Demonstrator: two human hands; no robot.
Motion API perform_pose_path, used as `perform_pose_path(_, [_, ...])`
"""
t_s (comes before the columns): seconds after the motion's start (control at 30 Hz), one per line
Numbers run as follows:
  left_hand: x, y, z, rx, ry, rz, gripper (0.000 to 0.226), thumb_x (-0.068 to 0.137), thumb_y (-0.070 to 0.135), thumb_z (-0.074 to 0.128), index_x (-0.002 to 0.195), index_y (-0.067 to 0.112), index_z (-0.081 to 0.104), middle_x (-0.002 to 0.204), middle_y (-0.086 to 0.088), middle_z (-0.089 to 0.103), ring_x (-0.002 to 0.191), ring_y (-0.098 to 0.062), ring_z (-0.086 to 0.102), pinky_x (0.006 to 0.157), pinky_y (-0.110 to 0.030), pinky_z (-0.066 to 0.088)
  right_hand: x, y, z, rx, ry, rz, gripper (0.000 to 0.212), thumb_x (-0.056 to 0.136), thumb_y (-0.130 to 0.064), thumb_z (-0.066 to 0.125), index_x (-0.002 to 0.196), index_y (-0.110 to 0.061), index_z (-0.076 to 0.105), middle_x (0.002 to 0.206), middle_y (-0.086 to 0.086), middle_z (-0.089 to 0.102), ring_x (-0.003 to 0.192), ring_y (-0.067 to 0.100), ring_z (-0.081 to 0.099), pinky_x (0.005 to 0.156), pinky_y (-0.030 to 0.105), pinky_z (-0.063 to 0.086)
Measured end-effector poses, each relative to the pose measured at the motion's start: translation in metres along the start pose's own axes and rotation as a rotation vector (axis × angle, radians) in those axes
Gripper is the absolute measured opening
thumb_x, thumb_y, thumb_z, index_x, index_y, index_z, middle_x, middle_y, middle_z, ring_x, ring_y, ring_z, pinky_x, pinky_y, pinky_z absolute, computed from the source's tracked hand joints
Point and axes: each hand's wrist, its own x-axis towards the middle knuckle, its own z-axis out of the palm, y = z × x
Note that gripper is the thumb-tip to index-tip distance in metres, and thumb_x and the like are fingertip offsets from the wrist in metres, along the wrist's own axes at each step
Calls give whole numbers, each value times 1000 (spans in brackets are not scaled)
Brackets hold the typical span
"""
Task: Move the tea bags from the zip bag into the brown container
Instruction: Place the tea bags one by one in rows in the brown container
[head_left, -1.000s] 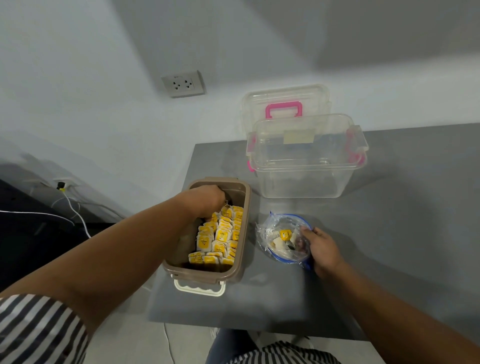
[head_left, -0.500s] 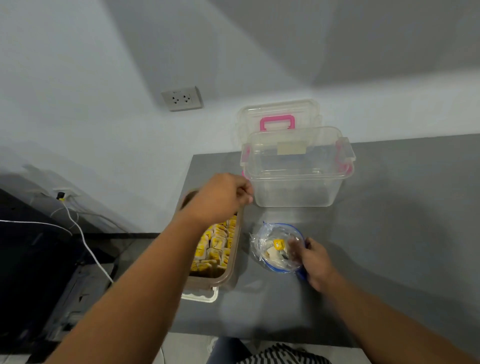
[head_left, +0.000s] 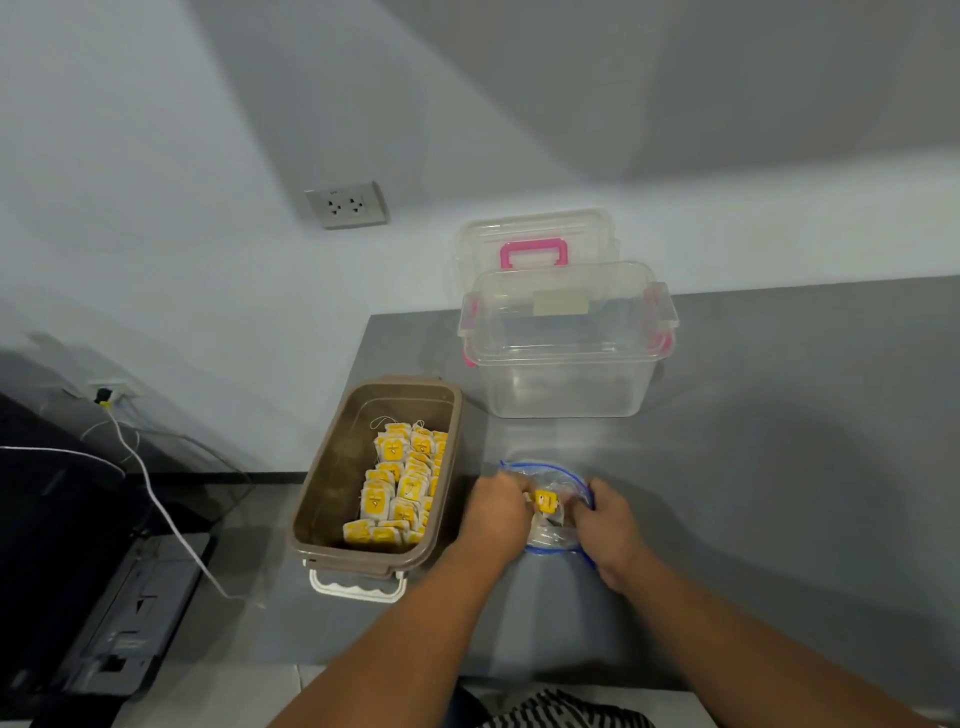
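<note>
One cam only, head-worn, wide-angle, straight lines bowing twd the edges. Looks fwd & steeply down from above the near edge of the grey table (head_left: 779, 467); the person's own forearms run in from the bottom of frame. Close range: left hand (head_left: 493, 512) & right hand (head_left: 605, 525) sit just below centre at the zip bag (head_left: 556, 480), brown container (head_left: 322, 509) just left of them, clear box (head_left: 561, 384) farther back by the wall. Upper half is wall w/ a socket (head_left: 347, 204); floor & a dark machine (head_left: 119, 623) fill bottom left, striped clothing (head_left: 561, 712) at the very bottom edge
</note>
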Motion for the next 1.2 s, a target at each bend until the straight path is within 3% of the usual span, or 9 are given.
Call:
perform_pose_path(0.13, [1,-3,8,-71,-7,-37,24,88,17,67,111,22,74,101,-8,74,91,-22,69,86,-29,55,2,3,0,21,18,20,11,98,-6,57,90,-10,63,85,11,71,75,21,65,74,41,57])
perform_pose_path(0.37, [-2,2,15,-187,-72,-21,20,88,23,72,108,22,73,100,-1,72,91,-16,67,86,-28,54,3,-3,-5,320,-75,179,13,101,0,49,103,-3,62,89,18,73,75,27,71,67,38,60])
perform_pose_path(0.6, [-3,10,20,-358,-110,-54,12,87,18,73,99,18,72,91,7,74,88,-7,69,92,-29,54,2,-7,-12,472,-163,254,12,99,4,49,100,-3,59,78,16,72,68,28,70,68,41,58])
perform_pose_path(0.77, [-3,14,18,-310,-97,-33,13,82,36,77,88,26,72,83,8,74,81,-8,69,76,-23,54,4,-7,-13,518,-191,266,15,97,8,46,104,-2,55,89,23,61,72,30,63,65,38,58])
perform_pose_path(0.87, [-1,16,17,-221,-44,-29,8,86,28,70,84,22,75,73,4,70,71,-13,65,66,-20,45,4,-7,-12,498,-175,265,15,95,9,46,95,-4,53,78,20,57,63,26,59,59,34,56])
perform_pose_path(0.97, [3,13,16,-186,26,-17,10,86,21,66,83,18,76,74,-2,70,71,-19,64,65,-21,43,4,-6,-13,476,-170,265,13,96,7,47,93,-5,52,76,18,56,62,25,57,61,35,52])
perform_pose_path(1.13, [7,5,6,-237,45,-8,10,91,20,66,90,16,75,74,2,66,66,-9,58,66,-18,43,4,-7,-11,458,-155,260,17,94,9,47,87,-5,53,62,11,61,53,22,60,62,37,48])
perform_pose_path(1.2, [6,5,4,-239,30,-11,7,90,19,68,91,18,75,76,3,68,68,-9,61,66,-18,47,5,-7,-11,466,-158,261,17,93,11,48,88,-4,54,69,16,62,58,24,62,66,40,51])
